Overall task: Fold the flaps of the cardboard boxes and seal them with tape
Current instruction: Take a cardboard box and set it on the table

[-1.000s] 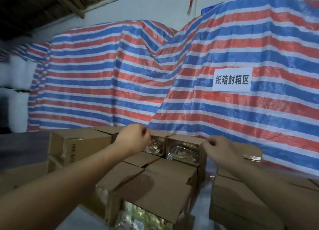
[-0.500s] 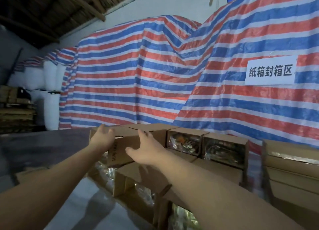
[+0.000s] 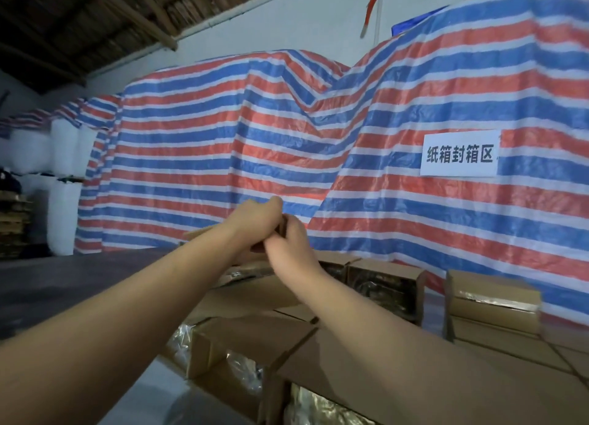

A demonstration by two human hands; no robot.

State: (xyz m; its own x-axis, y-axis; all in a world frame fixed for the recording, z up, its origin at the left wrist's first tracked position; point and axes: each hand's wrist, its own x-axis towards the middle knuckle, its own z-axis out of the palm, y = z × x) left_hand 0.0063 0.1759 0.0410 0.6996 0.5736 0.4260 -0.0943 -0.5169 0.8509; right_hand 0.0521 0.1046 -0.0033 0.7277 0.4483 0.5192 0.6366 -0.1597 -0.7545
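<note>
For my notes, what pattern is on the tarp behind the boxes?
Red, blue and white horizontal stripes on the tarp, clearest in the head view.

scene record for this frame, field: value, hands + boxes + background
left hand: raised, curled round a piece of cardboard
right hand: raised against the left one, gripping the same cardboard
held item: mostly hidden by the hands; box or flap, cannot tell
boxes below: several cardboard boxes, flaps open, shiny plastic-wrapped contents showing
tape: none visible
background: red, white and blue striped tarp with a white printed sign
</note>
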